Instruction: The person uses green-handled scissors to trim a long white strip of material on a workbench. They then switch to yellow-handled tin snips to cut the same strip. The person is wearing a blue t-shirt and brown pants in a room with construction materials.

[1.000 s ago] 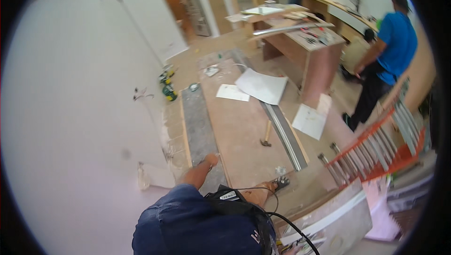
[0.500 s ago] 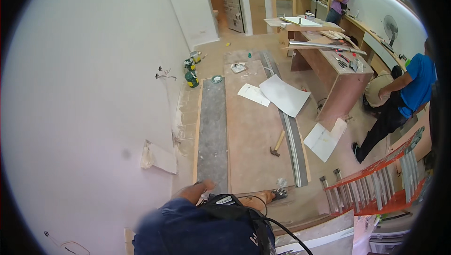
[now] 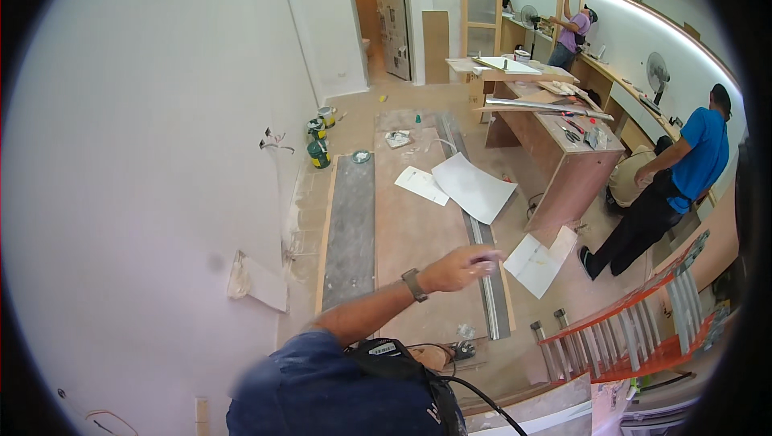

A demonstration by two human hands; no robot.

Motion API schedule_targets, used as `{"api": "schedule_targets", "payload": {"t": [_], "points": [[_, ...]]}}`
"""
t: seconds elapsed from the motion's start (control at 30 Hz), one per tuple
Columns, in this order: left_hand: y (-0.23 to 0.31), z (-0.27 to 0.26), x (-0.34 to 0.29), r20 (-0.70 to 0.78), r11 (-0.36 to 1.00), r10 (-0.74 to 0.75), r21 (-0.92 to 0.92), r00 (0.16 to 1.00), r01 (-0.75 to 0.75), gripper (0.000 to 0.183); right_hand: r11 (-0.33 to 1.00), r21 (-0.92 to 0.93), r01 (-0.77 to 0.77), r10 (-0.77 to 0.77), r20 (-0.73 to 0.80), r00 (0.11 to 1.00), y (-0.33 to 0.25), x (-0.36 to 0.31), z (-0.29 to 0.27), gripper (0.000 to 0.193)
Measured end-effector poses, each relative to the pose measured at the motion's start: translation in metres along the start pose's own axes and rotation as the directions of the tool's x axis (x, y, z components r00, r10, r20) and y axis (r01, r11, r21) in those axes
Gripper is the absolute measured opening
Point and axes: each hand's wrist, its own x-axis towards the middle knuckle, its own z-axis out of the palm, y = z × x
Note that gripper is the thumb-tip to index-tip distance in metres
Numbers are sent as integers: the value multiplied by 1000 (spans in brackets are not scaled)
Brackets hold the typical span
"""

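Note:
My left hand [image 3: 458, 269], a grey watch on its wrist, stretches across the pinkish board [image 3: 402, 251] on the floor. It is above the board, close to the long metal strip [image 3: 485, 299]. Its fingertips are smeared, so whether they hold anything is unclear. The hammer seen there before is hidden from view. Low on the board's near edge, my right hand [image 3: 435, 356] is closed at a dark hand tool [image 3: 463, 350]; the bag on my body partly covers this hand. A clear, crumpled scrap [image 3: 466, 331] lies just beyond the tool.
White sheets [image 3: 474, 187] lie over the board and the floor [image 3: 535, 263]. A grey panel [image 3: 350, 227] runs along the left, with paint cans [image 3: 318, 153] beyond it. An orange ladder [image 3: 635, 331] lies at right, near a standing person [image 3: 696, 163] and a cluttered workbench [image 3: 563, 147].
My left hand has swung right and forward from the grey panel to where the hammer lay. My right hand stays by the dark tool. The view has tilted up slightly.

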Motion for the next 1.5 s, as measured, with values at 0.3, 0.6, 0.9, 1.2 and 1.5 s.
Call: {"api": "schedule_targets", "payload": {"t": [0.3,0.6,0.9,1.2,1.5], "points": [[219,104,31,164,288,953,-240,254,-927,18,989,130,73,-71,-22,997,16,-20,-29,37],[213,113,65,229,212,971,-701,66,-681,16,894,359,268,-186,-245,951,82,-82,-87,37],[-26,299,115,708,996,54,-86,704,9,24,894,340,293,-120,-448,886,173,-77,-129,36],[-226,383,-52,874,894,-429,447,228,-31,42,831,480,279,-3,-498,867,105,-118,-56,34],[-250,408,-150,665,413,-747,473,-9,778,44,915,191,356,-191,-573,797,137,-130,-58,38]]}}
